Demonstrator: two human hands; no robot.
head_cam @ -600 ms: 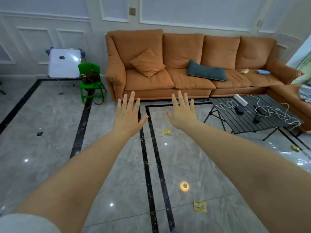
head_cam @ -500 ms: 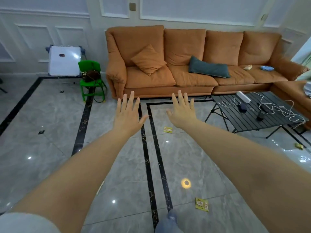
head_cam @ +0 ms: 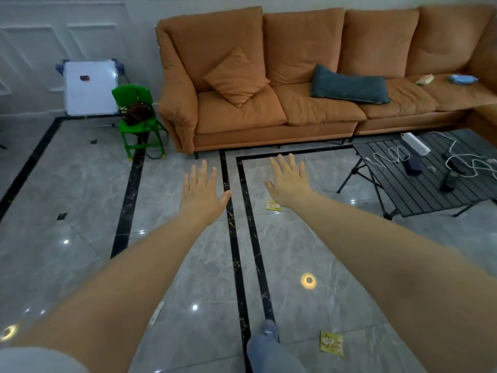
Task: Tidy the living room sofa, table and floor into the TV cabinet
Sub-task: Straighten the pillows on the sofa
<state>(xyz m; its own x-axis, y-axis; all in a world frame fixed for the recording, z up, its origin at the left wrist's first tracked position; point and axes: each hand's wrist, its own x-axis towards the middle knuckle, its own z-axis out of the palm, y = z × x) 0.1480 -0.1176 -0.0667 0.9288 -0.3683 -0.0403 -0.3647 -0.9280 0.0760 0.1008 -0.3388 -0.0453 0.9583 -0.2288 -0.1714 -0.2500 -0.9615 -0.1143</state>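
Note:
My left hand (head_cam: 201, 189) and my right hand (head_cam: 289, 180) are stretched out in front of me over the floor, fingers spread, holding nothing. An orange sofa (head_cam: 309, 111) stands ahead with an orange cushion (head_cam: 236, 76), a dark teal pillow (head_cam: 349, 88), a small beige item (head_cam: 425, 79) and a blue item (head_cam: 464, 79) on its seat. A black slatted table (head_cam: 419, 195) at right carries a white power strip (head_cam: 415, 143), white cables (head_cam: 387, 160) and dark devices (head_cam: 414, 166). Two yellow packets lie on the floor, one (head_cam: 273, 205) just below my right wrist, one (head_cam: 332, 343) near my foot.
A green child's chair (head_cam: 137, 130) with a brown bag (head_cam: 137, 113) stands left of the sofa, in front of a white board (head_cam: 90, 88) against the wall. A thin white strip (head_cam: 157, 313) lies on the grey tile floor. My leg and foot (head_cam: 266, 343) show at the bottom.
The sofa and table have come closer and higher in view as I step forward. My leg has swung into the bottom of the view. Both hands stay spread and empty.

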